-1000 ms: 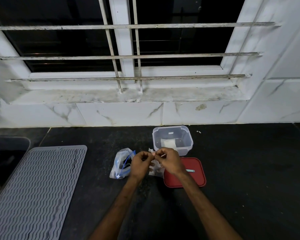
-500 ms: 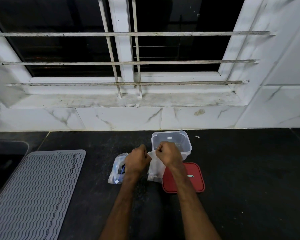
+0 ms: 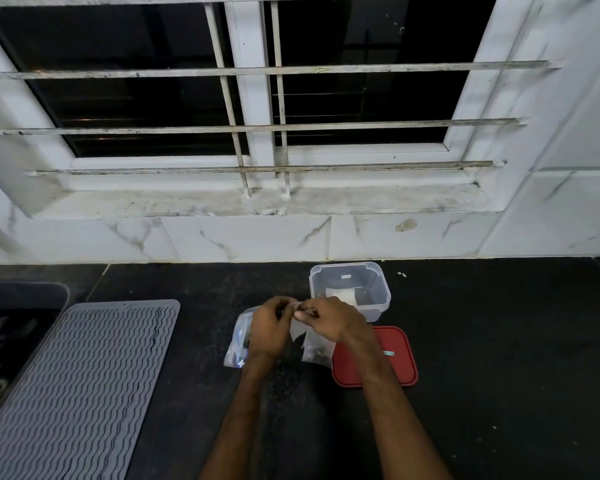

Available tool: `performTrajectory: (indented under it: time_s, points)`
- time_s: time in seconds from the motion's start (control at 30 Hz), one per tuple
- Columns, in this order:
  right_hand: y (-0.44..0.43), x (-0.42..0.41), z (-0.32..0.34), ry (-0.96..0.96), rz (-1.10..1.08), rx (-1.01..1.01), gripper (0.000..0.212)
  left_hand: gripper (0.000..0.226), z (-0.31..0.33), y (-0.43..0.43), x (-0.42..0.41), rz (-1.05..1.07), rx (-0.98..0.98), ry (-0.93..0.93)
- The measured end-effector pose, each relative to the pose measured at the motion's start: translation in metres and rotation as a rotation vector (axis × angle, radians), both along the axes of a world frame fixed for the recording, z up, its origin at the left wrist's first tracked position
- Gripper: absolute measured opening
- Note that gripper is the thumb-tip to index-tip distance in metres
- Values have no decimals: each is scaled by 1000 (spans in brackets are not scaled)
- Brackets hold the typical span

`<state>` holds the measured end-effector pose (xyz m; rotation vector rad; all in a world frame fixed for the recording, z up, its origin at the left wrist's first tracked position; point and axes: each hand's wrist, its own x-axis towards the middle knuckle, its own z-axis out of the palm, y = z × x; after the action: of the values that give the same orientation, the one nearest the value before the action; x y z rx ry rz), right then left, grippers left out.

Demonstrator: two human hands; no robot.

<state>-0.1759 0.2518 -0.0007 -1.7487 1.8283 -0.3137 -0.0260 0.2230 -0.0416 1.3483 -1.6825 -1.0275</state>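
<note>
Left hand (image 3: 271, 332) and right hand (image 3: 329, 322) both pinch the top edge of a small clear bag (image 3: 314, 348), fingers curled tight. The bag hangs between them low over the counter (image 3: 499, 341), with dark bits inside (blurry, possibly touching down). Second bag (image 3: 238, 344) at 9 o'clock of it, behind the left hand. Tub (image 3: 378, 292) at 1 o'clock, red lid (image 3: 395, 368) at 4 o'clock.

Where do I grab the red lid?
Probably its right rim, coming from the right. The red lid lies flat on the counter, so only the edge gives a pinch, and the right hand, holding the small bag with the left hand, has its arm across the lid's left side.
</note>
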Motion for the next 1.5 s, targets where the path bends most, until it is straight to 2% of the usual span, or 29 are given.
performTrajectory:
  time_s: [0.07, 0.13, 0.23, 0.4, 0.6, 0.73, 0.9, 1.07, 1.23, 1.4, 1.47, 1.5]
  points:
    - [1, -4, 8, -136, 39, 106, 47, 17, -2, -1, 1, 95, 90, 178]
    - [4, -7, 13, -193, 112, 109, 35, 17, -3, -1, 2, 156, 162, 302]
    - [4, -11, 7, -172, 77, 18, 22, 17, -3, 3, 0, 118, 194, 308]
    - [5, -17, 6, -123, 11, -108, 16, 28, -4, 8, 9, -83, 170, 270]
    - [5, -19, 5, -105, -69, -209, 16, 40, 8, 16, 9, -271, 246, 424]
    - [6, -22, 3, -95, -111, -236, 19, 52, 10, 22, 4, -407, 250, 341]
    - [6, -25, 4, -86, -105, -172, 16, 42, 7, 20, -8, -275, 141, 279]
    - [10, -31, 9, -195, 7, 20, 27, 53, -1, 25, -7, -217, 122, 171]
    - [11, -37, -15, -124, 64, 120, 12, 73, -22, 33, 0, -212, 153, 43]
    - [19, -42, -31, -76, 112, 215, 23, 91, -39, 56, -2, -224, 260, -132]
    - [19, -38, -38, -64, 69, 180, 27, 89, -37, 63, -6, -211, 305, -203]
    - [19, -36, -41, -62, 49, 164, 28, 78, -35, 65, -9, -205, 332, -214]
